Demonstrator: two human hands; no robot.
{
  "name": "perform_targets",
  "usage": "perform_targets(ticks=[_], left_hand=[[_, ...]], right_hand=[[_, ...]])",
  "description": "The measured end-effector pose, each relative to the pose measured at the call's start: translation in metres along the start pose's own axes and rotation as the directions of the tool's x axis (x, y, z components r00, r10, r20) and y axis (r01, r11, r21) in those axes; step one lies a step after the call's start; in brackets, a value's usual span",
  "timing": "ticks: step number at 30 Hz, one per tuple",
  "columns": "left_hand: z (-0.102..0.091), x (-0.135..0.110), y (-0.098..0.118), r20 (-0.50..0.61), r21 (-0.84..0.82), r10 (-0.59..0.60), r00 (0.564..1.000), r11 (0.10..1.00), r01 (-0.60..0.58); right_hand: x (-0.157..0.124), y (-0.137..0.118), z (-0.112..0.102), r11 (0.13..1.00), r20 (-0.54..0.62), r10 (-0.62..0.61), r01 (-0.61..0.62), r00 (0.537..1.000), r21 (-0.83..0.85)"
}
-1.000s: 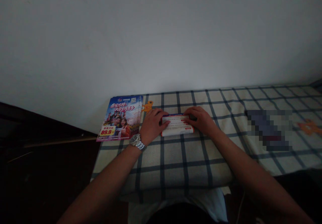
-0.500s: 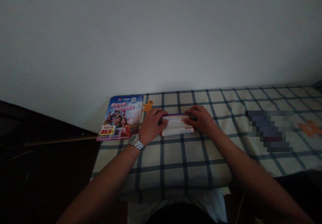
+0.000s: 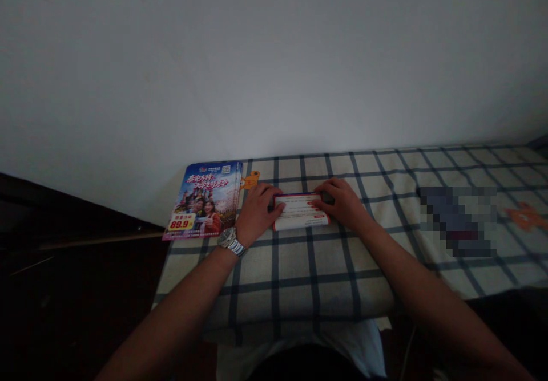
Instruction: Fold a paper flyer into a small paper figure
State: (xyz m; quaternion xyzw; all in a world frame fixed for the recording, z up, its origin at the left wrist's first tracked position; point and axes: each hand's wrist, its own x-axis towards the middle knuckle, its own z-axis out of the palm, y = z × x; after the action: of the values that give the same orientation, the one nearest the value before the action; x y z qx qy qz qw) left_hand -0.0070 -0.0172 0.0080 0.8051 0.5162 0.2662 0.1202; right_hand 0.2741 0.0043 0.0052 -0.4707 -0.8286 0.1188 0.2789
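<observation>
A folded leaflet (image 3: 299, 211), white with printed text and red edging, lies on the checked cloth between my hands. My left hand (image 3: 260, 209) grips its left end, the thumb on top of the paper and the fingers curled at the far edge. At the right end my right hand (image 3: 342, 204) pinches it the same way, thumb on the paper and fingers at the far corner. The lower edge of the leaflet curls up a little. Just left of my left hand is a stack of leaflets (image 3: 205, 198) with a colourful printed cover.
The checked cloth (image 3: 295, 284) covers the surface up to a pale wall (image 3: 299, 73). A blurred-out dark object (image 3: 456, 221) lies at the right. A dark gap (image 3: 64, 290) opens beyond the left edge. Orange bear prints mark the cloth.
The far edge of the leaflet has rolled slightly toward me, and less of its top band shows. Both hands keep nearly the same places.
</observation>
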Motion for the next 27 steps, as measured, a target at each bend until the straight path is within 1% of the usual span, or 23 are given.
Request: perform_targets(ticks=[20,27], left_hand=[[-0.0005,0.0023,0.0008,-0.002,-0.010,-0.015,1.000,1.000,0.015],[0.0009,0.0012,0.0000,-0.004,-0.007,-0.011,1.000,1.000,0.011]], right_hand=[[0.0020,0.0055,0.0041,1.000,-0.007,-0.009,0.009,1.000,0.014],[0.0031,0.0025,0.0027,1.000,-0.010,-0.006,0.006,1.000,0.020]])
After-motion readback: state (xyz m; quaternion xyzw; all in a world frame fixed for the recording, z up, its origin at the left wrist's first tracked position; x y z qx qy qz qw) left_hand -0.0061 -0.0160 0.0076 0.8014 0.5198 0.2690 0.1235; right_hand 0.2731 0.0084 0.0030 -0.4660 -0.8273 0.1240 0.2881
